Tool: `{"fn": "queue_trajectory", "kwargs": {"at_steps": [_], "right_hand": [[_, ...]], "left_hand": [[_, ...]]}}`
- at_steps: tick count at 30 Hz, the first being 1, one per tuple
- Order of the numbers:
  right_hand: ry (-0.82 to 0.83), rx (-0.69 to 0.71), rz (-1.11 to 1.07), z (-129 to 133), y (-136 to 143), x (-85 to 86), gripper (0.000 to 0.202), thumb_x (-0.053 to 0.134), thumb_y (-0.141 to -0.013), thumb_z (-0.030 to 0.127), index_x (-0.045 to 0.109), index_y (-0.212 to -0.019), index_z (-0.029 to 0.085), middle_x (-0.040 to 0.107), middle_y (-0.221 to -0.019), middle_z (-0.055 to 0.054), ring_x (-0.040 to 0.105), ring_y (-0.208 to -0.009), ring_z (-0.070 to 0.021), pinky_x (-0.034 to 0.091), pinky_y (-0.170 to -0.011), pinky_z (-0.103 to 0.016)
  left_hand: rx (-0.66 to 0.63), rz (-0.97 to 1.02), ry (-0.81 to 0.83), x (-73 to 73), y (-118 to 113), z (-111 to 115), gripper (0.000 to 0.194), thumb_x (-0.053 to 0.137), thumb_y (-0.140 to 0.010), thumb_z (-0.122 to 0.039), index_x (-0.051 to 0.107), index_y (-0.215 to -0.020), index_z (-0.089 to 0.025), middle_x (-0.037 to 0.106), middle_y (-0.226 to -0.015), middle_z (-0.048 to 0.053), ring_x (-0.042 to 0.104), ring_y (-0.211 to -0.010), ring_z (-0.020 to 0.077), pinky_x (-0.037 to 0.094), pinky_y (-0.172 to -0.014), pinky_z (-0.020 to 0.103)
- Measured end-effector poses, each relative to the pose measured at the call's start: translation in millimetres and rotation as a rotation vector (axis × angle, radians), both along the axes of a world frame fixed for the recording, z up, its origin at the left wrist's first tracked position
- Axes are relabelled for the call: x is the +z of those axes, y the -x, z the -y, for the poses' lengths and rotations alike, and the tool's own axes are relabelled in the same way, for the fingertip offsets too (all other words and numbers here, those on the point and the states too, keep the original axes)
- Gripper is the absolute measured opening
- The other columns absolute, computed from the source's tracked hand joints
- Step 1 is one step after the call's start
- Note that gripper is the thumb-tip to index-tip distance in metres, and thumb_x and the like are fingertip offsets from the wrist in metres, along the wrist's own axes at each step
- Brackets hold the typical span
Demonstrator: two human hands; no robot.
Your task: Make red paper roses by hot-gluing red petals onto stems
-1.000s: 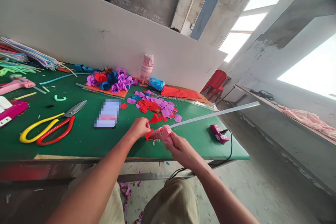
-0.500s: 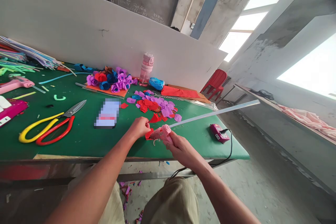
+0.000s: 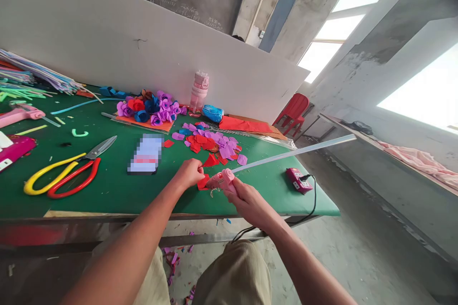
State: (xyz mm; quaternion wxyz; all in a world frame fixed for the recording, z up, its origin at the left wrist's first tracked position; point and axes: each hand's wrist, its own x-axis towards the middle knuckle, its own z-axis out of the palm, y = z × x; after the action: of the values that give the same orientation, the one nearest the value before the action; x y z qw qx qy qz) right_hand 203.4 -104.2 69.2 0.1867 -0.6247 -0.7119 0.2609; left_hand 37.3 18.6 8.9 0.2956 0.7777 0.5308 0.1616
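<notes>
My left hand point(image 3: 190, 174) pinches a small red paper piece point(image 3: 203, 182) above the green table's front part. In my right hand point(image 3: 247, 200) is a pink glue gun point(image 3: 226, 180), its nozzle end at the red piece. A long clear glue stick point(image 3: 296, 151) juts out of the gun's back toward the right. Just beyond my hands lie loose red cut pieces point(image 3: 201, 143) and purple ones point(image 3: 227, 145). Finished paper flowers point(image 3: 166, 108) in purple, red and blue are heaped on an orange sheet behind a phone point(image 3: 146, 153) with a blurred screen.
Scissors point(image 3: 93, 153) with yellow and red handles lie at the left, near a second pink glue gun point(image 3: 26, 114). A pink bottle point(image 3: 198, 94) stands by the white board. A magenta power socket point(image 3: 298, 181) with a black cable sits at the right.
The glue gun's nozzle end has shifted very slightly against the red piece. Both hands otherwise keep their hold, and the view has moved a little.
</notes>
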Motion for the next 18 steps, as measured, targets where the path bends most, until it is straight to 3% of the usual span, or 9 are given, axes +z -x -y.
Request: {"fn": "queue_trajectory", "kwargs": {"at_steps": [18], "right_hand": [[-0.002,-0.021,0.047,-0.6,-6.7,-2.1,0.026,0.036,-0.091,0.042,0.04,-0.075,0.022,0.048,-0.065,0.003,0.037,-0.055,-0.0121,0.025,-0.051,-0.023]], "left_hand": [[0.002,0.006,0.007,0.3,-0.1,-0.3,0.008,0.057,-0.063,-0.012,0.058,-0.057,-0.017,0.06,-0.057,0.0,0.056,-0.061,0.0143,0.034,-0.053,0.023]]}}
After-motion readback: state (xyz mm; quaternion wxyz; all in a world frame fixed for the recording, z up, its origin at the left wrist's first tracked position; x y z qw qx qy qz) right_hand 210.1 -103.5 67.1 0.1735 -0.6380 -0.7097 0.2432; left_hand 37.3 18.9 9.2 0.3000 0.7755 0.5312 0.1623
